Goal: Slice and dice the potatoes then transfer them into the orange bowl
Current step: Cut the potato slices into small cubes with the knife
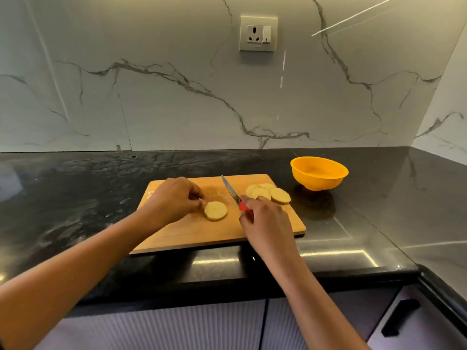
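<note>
Slicing apparently done: rounds heaped on board. Dicing not yet begun, left hand pinching one slice, right hand gripping knife. Bowl empty.

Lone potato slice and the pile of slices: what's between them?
Head view: the knife, gripped by the right hand, lies between them above bare cutting board.

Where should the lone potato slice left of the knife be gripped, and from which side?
Pinch across its rim from above, coming from the left: the lone potato slice lies flat on the cutting board, the left hand is at that edge, and the knife is to its right.
</note>
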Demonstrator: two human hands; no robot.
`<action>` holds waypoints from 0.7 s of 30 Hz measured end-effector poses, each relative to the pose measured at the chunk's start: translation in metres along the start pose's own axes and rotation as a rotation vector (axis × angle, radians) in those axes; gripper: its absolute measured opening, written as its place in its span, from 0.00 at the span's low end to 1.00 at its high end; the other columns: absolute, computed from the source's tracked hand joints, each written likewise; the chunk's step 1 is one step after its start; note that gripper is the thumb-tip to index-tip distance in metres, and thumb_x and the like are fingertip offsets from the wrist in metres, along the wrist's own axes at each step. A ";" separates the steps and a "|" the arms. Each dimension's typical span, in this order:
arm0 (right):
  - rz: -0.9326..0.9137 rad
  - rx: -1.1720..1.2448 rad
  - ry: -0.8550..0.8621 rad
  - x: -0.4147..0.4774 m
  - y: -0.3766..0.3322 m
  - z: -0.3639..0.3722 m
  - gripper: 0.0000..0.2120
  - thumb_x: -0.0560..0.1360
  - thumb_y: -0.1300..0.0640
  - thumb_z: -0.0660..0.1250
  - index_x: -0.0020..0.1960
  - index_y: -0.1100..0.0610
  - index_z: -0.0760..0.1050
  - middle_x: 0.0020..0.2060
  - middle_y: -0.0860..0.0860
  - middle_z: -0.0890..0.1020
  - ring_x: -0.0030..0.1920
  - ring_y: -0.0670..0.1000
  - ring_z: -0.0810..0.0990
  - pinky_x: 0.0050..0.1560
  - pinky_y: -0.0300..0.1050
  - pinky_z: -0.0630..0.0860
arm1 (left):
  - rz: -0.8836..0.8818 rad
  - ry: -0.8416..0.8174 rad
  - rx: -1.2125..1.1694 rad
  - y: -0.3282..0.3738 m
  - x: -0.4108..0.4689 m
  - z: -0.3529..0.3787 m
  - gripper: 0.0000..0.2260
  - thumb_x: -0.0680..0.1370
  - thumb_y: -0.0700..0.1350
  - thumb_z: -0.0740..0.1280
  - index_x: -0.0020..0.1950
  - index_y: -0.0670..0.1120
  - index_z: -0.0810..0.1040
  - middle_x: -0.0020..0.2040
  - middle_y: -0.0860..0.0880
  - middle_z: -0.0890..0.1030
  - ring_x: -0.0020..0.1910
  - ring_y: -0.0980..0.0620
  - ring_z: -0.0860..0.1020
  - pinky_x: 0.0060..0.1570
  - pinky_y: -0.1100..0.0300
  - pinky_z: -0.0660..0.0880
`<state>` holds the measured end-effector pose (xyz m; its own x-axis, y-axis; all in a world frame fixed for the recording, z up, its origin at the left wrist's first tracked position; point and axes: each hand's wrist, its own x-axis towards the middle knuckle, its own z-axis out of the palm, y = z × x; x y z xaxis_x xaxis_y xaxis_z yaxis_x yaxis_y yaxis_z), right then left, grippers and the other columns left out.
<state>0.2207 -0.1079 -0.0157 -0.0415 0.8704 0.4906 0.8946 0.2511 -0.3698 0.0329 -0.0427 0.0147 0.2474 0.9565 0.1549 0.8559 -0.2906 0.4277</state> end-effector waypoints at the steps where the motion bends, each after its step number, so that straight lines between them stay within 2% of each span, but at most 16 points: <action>1: 0.002 -0.008 0.004 -0.002 -0.001 -0.001 0.20 0.80 0.53 0.60 0.72 0.49 0.68 0.58 0.48 0.78 0.54 0.46 0.77 0.47 0.35 0.68 | 0.057 0.025 0.043 -0.001 -0.003 0.002 0.13 0.75 0.49 0.69 0.58 0.48 0.80 0.51 0.51 0.82 0.43 0.59 0.77 0.47 0.68 0.73; 3: 0.003 -0.020 0.008 -0.004 0.000 -0.003 0.20 0.81 0.53 0.59 0.72 0.49 0.67 0.58 0.48 0.78 0.55 0.47 0.77 0.47 0.36 0.68 | 0.167 0.041 0.084 -0.003 -0.009 0.007 0.16 0.74 0.52 0.69 0.60 0.50 0.79 0.56 0.53 0.81 0.48 0.60 0.77 0.48 0.69 0.71; 5: -0.003 -0.030 0.001 -0.007 -0.002 -0.005 0.20 0.81 0.53 0.58 0.73 0.48 0.66 0.57 0.48 0.78 0.54 0.47 0.77 0.47 0.37 0.69 | 0.230 0.039 0.112 -0.007 -0.011 0.012 0.17 0.73 0.55 0.69 0.60 0.52 0.80 0.58 0.54 0.81 0.52 0.58 0.78 0.52 0.67 0.72; 9: -0.017 -0.057 -0.034 -0.009 -0.007 -0.003 0.20 0.81 0.53 0.57 0.72 0.48 0.66 0.55 0.48 0.77 0.52 0.48 0.76 0.48 0.39 0.70 | 0.305 0.055 0.162 -0.008 -0.004 0.018 0.13 0.75 0.53 0.67 0.57 0.52 0.81 0.55 0.54 0.82 0.50 0.59 0.79 0.51 0.69 0.72; 12: -0.023 -0.052 -0.049 -0.009 -0.009 0.001 0.20 0.81 0.53 0.57 0.72 0.48 0.66 0.53 0.47 0.77 0.51 0.48 0.76 0.47 0.40 0.70 | 0.352 0.072 0.196 -0.008 -0.002 0.020 0.13 0.77 0.53 0.65 0.59 0.51 0.80 0.56 0.53 0.82 0.51 0.58 0.80 0.51 0.68 0.74; 15: -0.046 -0.054 -0.072 -0.013 -0.012 0.002 0.20 0.81 0.53 0.59 0.72 0.48 0.67 0.54 0.47 0.76 0.51 0.47 0.77 0.47 0.39 0.71 | 0.401 0.081 0.201 -0.015 -0.010 0.024 0.14 0.78 0.53 0.64 0.62 0.51 0.78 0.60 0.53 0.80 0.58 0.58 0.78 0.57 0.64 0.74; 21: -0.056 -0.164 -0.120 -0.010 -0.020 0.003 0.15 0.81 0.57 0.57 0.67 0.52 0.71 0.57 0.49 0.75 0.52 0.50 0.77 0.46 0.40 0.70 | 0.431 0.098 0.163 -0.021 -0.013 0.025 0.14 0.78 0.52 0.65 0.62 0.51 0.78 0.60 0.55 0.79 0.59 0.62 0.75 0.59 0.68 0.69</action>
<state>0.2015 -0.1200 -0.0153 -0.1371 0.9037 0.4056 0.9495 0.2366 -0.2062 0.0226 -0.0486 -0.0188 0.5588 0.7399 0.3744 0.7464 -0.6456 0.1618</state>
